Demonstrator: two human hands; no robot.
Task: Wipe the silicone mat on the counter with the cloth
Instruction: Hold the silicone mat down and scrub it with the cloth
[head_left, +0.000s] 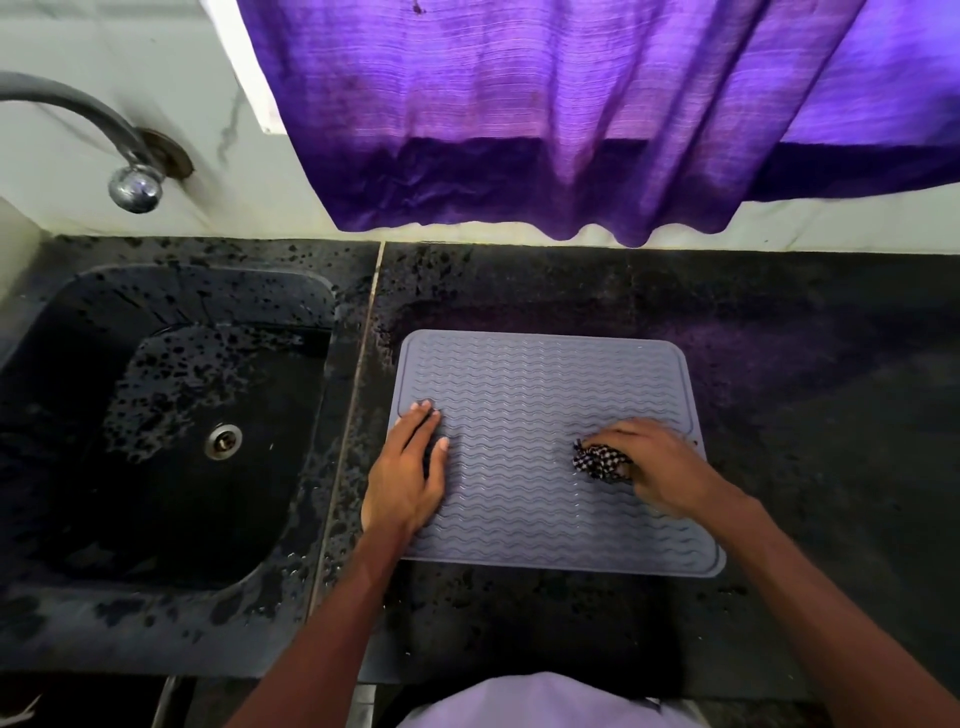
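Observation:
A grey silicone mat (540, 395) with wavy ridges lies flat on the black speckled counter (779, 364). My left hand (410, 467) rests flat on the mat's left edge, fingers spread, holding nothing. My right hand (660, 462) is on the mat's right side, closed around a bunched black-and-white checked cloth (600, 460) that is pressed against the mat. Most of the cloth is hidden under my palm.
A black sink (78, 426) with a metal drain (223, 440) is set into the counter to the left, with a curved tap (130, 182) above it. A purple curtain (545, 119) hangs over the back wall. The counter's front edge runs just below my forearms.

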